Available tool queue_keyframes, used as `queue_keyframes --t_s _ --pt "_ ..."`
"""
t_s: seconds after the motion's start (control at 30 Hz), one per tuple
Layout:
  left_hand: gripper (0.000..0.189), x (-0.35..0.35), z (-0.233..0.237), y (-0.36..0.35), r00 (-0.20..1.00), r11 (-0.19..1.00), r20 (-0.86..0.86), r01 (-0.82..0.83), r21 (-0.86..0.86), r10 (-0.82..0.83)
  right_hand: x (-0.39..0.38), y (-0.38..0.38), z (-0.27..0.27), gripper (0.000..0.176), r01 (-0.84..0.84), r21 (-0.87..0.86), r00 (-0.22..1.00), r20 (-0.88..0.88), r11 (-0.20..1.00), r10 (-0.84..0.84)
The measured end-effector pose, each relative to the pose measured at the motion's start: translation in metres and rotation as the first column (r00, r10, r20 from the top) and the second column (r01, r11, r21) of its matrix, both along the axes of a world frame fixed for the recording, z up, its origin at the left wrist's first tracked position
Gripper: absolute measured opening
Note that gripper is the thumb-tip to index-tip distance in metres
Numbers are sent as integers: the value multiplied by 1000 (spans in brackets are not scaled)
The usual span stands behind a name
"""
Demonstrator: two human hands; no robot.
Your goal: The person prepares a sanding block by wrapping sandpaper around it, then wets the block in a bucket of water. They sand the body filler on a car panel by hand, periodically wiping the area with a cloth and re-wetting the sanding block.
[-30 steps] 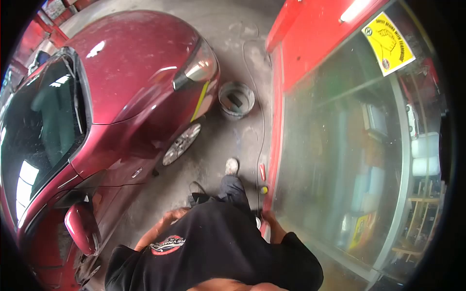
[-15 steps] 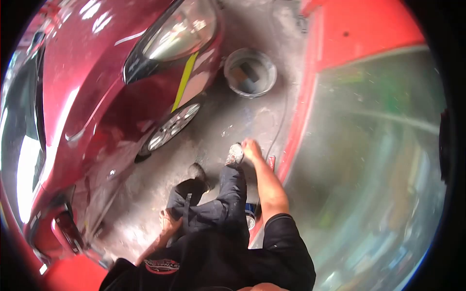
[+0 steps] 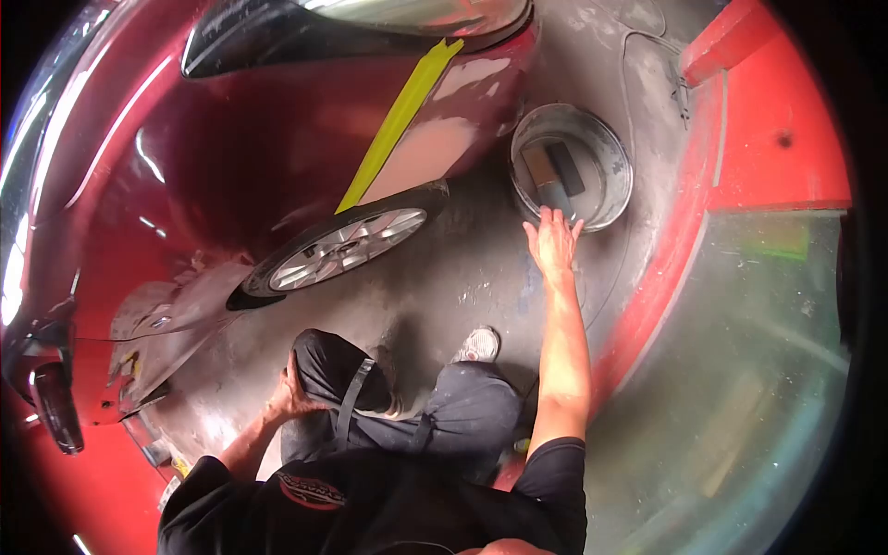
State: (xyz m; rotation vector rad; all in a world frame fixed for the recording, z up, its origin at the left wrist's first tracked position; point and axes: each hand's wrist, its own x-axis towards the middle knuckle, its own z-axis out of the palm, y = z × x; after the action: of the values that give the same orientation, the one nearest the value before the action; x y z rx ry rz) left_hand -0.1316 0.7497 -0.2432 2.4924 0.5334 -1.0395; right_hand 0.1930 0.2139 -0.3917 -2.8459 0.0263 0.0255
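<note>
Gray floor (image 3: 472,268) holds up a bucket (image 3: 618,166) beside the red car (image 3: 250,139). The right hand (image 3: 555,248) has its grip apart, empty, by the bucket's near rim; touch is unclear. The left hand (image 3: 290,393) rests open on a knee (image 3: 326,356).

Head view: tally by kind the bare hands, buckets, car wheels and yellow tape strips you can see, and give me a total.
Bare hands: 2, the left hand and the right hand
Bucket: 1
Car wheel: 1
Yellow tape strip: 1
Total: 5
</note>
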Motion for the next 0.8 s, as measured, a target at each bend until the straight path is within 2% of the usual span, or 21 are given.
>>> queue_keyframes --t_s 0.03,0.1,0.13,0.17,0.2,0.23,0.27,0.33,0.37,0.4,0.5,0.53,0.63,0.67,0.77,0.8 --pt "152 19 -9 0 988 988 10 153 27 -154 0 -2 -18 45 6 24 996 92 1000 -8" --pt "141 69 -17 -12 894 892 25 445 86 -448 2 -5 -31 37 6 -44 989 148 999 0" --pt "103 105 -2 -28 733 751 176 656 75 -657 4 -6 -34 34 10 -79 985 175 997 4" --pt "74 117 -41 -6 689 749 403 662 -13 -602 6 -6 -39 32 27 -91 980 198 996 -8" --pt "56 151 -22 -29 707 794 450 608 6 -545 8 -6 -43 31 48 -102 975 223 994 -24" --pt "47 175 -19 -44 579 823 666 560 95 -471 8 -6 -47 30 71 -117 968 246 991 -40" --pt "39 199 -6 -62 433 862 836 499 89 -336 8 -7 -49 31 60 -152 948 317 987 -9" --pt "37 240 -2 -59 24 775 893 508 376 -450 8 -7 -54 32 59 -192 951 310 980 4" --pt "36 254 0 -60 -96 768 874 440 466 -476 7 -6 -52 33 57 -216 951 309 975 12" --pt "35 263 -10 -54 -76 813 889 374 446 -452 4 -3 -46 35 48 -210 952 306 977 18" --pt "39 271 -20 -55 133 888 891 234 397 -434 -4 0 -45 36 34 -249 976 218 968 22" --pt "45 277 -24 -52 -87 852 871 182 491 -483 -9 5 -41 37 34 -260 977 214 965 24" --pt "47 277 -24 -52 -7 890 915 227 395 -404 -23 15 -38 38 30 -289 988 156 957 16" --pt "48 283 -13 -54 -232 855 871 200 479 -434 -27 17 -42 38 24 -299 982 187 954 34" --pt "47 281 -35 -48 -37 885 923 272 378 -383 -38 20 -41 40 8 -275 990 138 961 31" --pt "47 281 -36 -47 -63 873 912 269 406 -404 -40 18 -38 40 -6 -274 992 123 962 41"
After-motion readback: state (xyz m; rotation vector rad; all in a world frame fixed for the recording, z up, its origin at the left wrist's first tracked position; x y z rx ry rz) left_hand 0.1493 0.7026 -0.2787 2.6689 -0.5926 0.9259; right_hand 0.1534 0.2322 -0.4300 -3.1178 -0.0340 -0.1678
